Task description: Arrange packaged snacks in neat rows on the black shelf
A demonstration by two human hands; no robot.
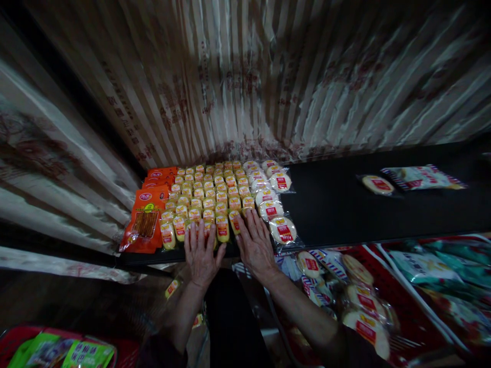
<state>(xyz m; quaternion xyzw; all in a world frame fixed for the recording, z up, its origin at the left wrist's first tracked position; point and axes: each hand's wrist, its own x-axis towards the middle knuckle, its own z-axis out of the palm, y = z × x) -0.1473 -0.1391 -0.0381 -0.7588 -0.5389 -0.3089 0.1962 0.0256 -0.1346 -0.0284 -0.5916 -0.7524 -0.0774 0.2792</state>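
Rows of small yellow wrapped cakes (197,193) fill the left part of a black shelf. My left hand (202,255) lies over the front row with its fingers stretched out, covering some cakes. My right hand (256,245) rests flat on the front row further right, its fingers together but straight. A yellow cake (222,228) shows between the two hands. Right of my right fingers, round white wrapped cakes (283,230) stand in short rows. Orange snack packets (148,217) are lined up at the left end.
On the black shelf (326,214), a round cake (378,185) and a striped packet (422,177) lie apart at the right. Below, a red basket (414,317) holds wrapped cakes and teal packets (429,268). Another red basket (128,352) has green packets. Plastic curtains (238,76) hang behind.
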